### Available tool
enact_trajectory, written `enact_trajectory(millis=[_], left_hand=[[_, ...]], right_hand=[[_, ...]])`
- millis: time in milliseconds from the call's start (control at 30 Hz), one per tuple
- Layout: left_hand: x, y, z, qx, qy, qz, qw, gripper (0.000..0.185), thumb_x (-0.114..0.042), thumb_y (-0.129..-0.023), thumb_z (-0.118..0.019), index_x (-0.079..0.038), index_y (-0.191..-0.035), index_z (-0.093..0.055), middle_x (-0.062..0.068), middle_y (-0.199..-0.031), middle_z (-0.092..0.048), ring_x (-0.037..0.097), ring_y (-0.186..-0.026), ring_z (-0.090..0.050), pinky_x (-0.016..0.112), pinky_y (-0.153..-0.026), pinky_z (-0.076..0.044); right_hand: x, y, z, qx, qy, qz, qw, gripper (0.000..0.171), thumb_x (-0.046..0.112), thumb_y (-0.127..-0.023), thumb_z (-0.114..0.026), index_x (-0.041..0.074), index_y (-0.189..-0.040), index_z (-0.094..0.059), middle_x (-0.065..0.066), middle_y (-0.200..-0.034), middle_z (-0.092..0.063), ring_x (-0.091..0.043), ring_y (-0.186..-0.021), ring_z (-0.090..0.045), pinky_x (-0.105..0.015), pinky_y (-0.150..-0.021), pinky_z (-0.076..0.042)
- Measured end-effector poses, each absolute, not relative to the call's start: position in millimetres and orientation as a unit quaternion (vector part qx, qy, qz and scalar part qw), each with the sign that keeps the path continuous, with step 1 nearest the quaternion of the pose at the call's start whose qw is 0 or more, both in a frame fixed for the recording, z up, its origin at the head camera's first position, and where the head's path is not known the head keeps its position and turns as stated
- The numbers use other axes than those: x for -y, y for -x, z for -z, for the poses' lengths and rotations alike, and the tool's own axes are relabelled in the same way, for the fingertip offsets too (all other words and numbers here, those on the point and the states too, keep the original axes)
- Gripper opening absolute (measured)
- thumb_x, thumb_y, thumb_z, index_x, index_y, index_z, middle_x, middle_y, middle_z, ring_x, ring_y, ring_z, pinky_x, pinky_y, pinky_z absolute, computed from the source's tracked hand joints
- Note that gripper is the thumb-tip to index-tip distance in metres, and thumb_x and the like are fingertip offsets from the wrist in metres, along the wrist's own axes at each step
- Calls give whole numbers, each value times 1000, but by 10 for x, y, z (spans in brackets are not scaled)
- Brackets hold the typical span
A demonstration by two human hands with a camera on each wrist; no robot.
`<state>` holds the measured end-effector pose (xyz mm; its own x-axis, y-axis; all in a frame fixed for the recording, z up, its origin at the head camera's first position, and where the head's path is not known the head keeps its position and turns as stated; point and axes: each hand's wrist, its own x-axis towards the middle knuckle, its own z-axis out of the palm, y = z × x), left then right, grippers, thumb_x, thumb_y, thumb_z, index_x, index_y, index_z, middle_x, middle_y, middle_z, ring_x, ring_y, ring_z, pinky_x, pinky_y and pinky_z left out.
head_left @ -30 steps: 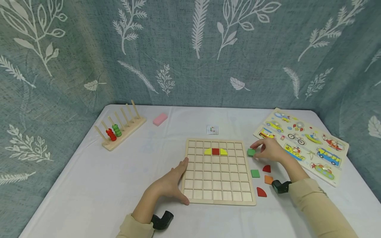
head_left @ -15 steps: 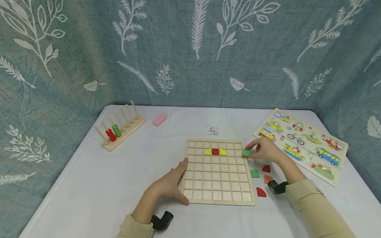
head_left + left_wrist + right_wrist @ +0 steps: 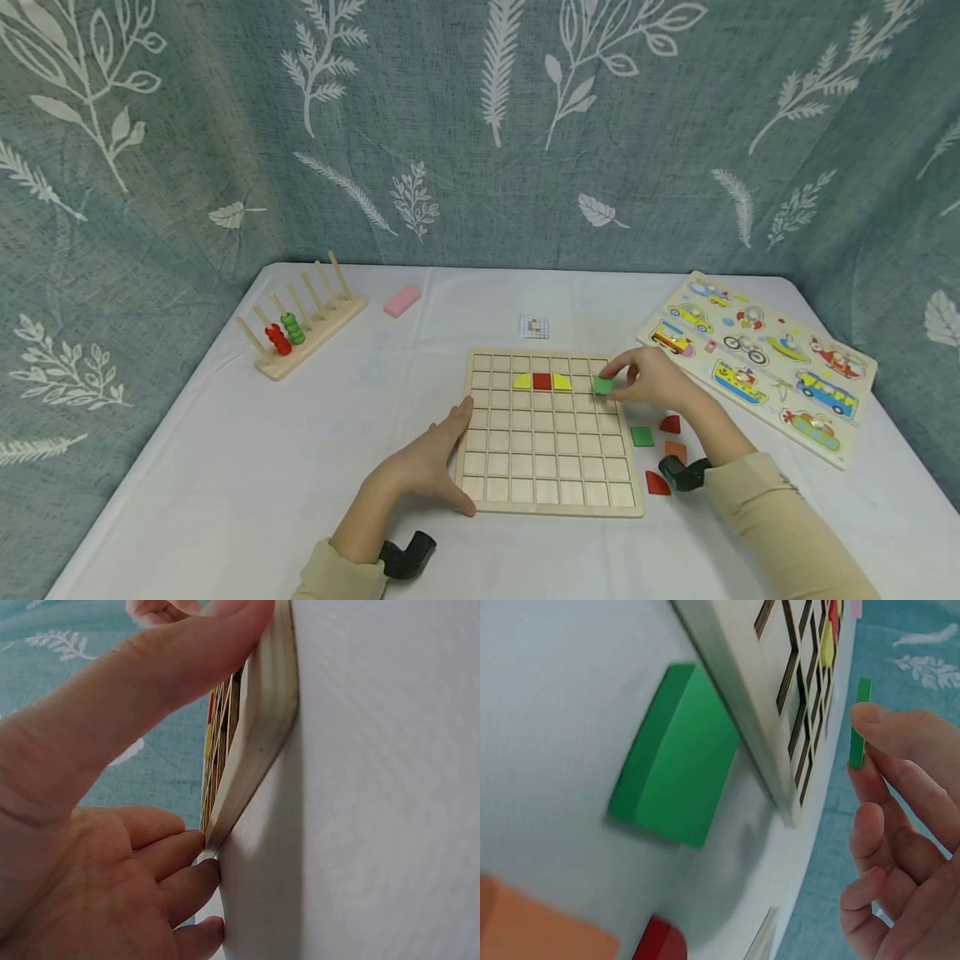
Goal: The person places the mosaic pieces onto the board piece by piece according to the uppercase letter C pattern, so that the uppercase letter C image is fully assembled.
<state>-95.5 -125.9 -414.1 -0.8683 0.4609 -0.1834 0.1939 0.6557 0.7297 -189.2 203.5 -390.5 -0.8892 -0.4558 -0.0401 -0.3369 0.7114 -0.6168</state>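
A wooden grid board (image 3: 543, 442) lies flat on the white table. In its second row from the far side, a red square tile (image 3: 542, 382) sits between two yellow curved tiles (image 3: 562, 382). My right hand (image 3: 651, 382) pinches a green square tile (image 3: 860, 727) between thumb and fingers, above the board's right-hand columns. My left hand (image 3: 423, 460) rests against the board's left side. Its thumb touches the near left corner and its extended fingers touch the left edge, as the left wrist view (image 3: 120, 877) also shows.
Right of the board lie another green square tile (image 3: 641, 436), an orange tile (image 3: 675, 451) and two red quarter-round tiles (image 3: 657, 482). A vehicle picture puzzle (image 3: 757, 367) stands beyond. A small pattern card (image 3: 534, 327), pink block (image 3: 402, 301) and peg rack (image 3: 315, 337) lie farther back.
My right hand has carried the green square tile leftward from beside the board to over its right-hand columns. The left hand stays put against the board.
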Motion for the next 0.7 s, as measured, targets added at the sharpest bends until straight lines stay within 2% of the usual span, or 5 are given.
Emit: enact_trajectory(millis=[700], left_hand=[[1256, 957, 4145, -894, -185, -365, 180, 133, -22, -43, -92, 2, -145, -9, 19, -150, -11, 31, -137, -12, 48, -110, -12]], right_hand=[[-1769, 1878, 3897, -909, 236, 326, 105, 23, 9, -71, -76, 6, -93, -72, -2, -90, -68, -15, -63, -48, -25, -53, -41]])
